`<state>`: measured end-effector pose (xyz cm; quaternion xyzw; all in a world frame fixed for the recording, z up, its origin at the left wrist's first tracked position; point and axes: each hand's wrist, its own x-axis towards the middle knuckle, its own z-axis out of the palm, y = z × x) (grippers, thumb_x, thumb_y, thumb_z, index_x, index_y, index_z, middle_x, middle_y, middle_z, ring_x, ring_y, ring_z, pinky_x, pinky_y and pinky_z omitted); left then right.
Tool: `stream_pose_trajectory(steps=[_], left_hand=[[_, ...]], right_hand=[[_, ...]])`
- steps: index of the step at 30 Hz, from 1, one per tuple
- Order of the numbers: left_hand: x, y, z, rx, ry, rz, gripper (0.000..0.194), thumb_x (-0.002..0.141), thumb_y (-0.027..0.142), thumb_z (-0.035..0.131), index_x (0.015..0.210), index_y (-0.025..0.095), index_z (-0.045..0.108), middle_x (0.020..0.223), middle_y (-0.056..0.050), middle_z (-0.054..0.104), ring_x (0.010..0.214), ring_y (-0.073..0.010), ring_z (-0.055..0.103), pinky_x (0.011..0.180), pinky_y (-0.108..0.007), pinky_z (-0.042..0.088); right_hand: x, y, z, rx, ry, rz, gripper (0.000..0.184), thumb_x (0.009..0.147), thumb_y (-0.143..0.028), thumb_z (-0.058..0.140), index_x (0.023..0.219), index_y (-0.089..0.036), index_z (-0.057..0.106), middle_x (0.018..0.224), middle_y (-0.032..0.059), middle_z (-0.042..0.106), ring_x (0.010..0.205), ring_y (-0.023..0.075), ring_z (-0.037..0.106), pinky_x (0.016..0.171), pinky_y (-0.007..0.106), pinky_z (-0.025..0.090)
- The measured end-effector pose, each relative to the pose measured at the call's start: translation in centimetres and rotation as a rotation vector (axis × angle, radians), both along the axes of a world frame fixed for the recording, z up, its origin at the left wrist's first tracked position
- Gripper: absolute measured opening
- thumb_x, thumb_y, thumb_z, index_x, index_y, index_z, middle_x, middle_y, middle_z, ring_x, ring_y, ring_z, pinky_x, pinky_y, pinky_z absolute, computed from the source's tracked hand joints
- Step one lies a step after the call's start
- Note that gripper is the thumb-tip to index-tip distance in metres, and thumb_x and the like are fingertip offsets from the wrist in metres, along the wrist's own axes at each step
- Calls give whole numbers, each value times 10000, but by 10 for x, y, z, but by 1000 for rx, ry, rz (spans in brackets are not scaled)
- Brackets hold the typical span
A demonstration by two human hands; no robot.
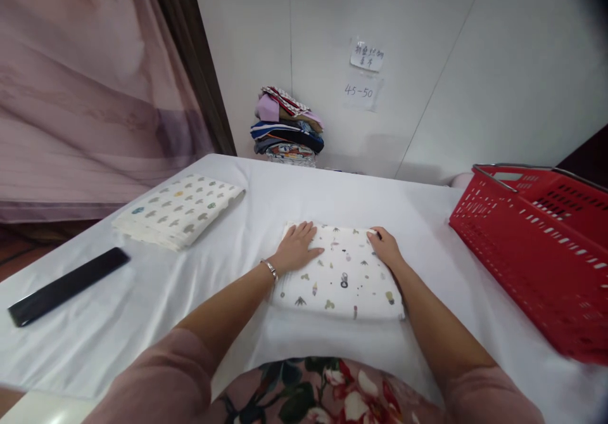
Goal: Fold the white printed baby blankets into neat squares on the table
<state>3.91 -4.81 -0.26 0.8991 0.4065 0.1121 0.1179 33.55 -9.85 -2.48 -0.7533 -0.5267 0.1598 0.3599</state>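
A folded white cloth [349, 275] printed with small plants and figures lies on the table in front of me. My left hand [297, 246] rests flat on its far left part, fingers stretched out, with a silver bracelet on the wrist. At the far right corner, my right hand [386, 245] has its fingers curled round the cloth's edge. A small dark spot shows beside those fingers; I cannot make out what it is. To the left lies a second folded cloth [185, 208], cream with grey mushroom-like prints.
The table [156, 310] has a white, slightly wrinkled cover. A long black flat object [69, 284] lies at the left. On the right stands a red plastic basket [532, 253] with metal handles. Beyond the far edge is a stack of folded fabrics [287, 126]; a pink curtain [95, 94] hangs left.
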Motion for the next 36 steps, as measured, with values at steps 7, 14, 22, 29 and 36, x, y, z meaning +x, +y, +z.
stream_pose_trajectory(steps=[7,14,22,29,36], left_hand=[[2,-2,1,19,-33,3,618,857,558,418,1366,209,388,1483,-106,319,1386,-271,227,1130,-456,134],[2,-3,-3,52,-6,-1,632,871,560,380,1377,181,374,1490,-114,303,1390,-261,213,1128,-446,134],[2,-1,7,-39,18,3,637,872,556,380,1390,187,357,1506,-112,262,1399,-259,187,1129,-444,127],[-1,-30,18,8,41,5,716,853,643,320,1404,186,339,1535,-96,170,1416,-271,99,1138,-476,70],[-9,-34,2,-23,98,38,709,855,628,320,1406,182,342,1522,-95,221,1411,-258,140,1143,-462,76]], right_hand=[[-51,-25,36,81,-364,400,632,868,-442,411,1436,-184,314,1485,79,312,1383,271,219,1109,452,210],[-65,-23,31,-187,-506,703,661,896,-609,294,1438,-232,315,1522,60,216,1408,248,140,1126,475,80],[-54,-14,27,-214,-571,622,691,898,-633,229,1450,-220,281,1536,46,160,1415,229,101,1126,472,46],[-56,-13,32,-279,-586,611,704,898,-634,209,1460,-212,247,1547,28,107,1421,205,50,1133,443,18],[-81,-48,50,-355,-524,588,660,917,-584,214,1464,-215,236,1547,62,110,1420,236,47,1125,474,43]])
